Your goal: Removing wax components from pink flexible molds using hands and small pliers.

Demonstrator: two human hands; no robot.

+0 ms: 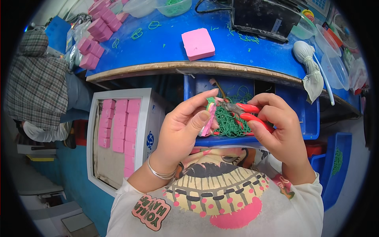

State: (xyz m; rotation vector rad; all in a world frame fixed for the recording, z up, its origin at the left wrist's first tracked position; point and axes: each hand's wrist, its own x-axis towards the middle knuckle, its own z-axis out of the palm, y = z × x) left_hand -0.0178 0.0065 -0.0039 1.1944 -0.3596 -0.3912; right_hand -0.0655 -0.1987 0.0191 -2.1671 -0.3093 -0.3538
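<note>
My left hand (189, 115) pinches a small layered piece (210, 114) in pink, green and yellow between thumb and fingers. In my right hand (276, 121) are red-handled pliers (248, 112), their metal jaws pointing left. The jaw tips meet or nearly touch the upper right side of the piece; whether they grip it I cannot tell. Under both hands a blue drawer (197, 84) holds a tangle of thin green strands (229, 123). A brush-like tool with a thin brown handle (219, 89) leans in it, partly hidden by the pliers.
A pink block (199, 44) sits on the blue table (154, 50). More pink blocks (100, 26) are piled at back left and in a white-framed box (118, 124) beside me. A black machine (263, 17) stands at the back. A person (41, 77) is at far left.
</note>
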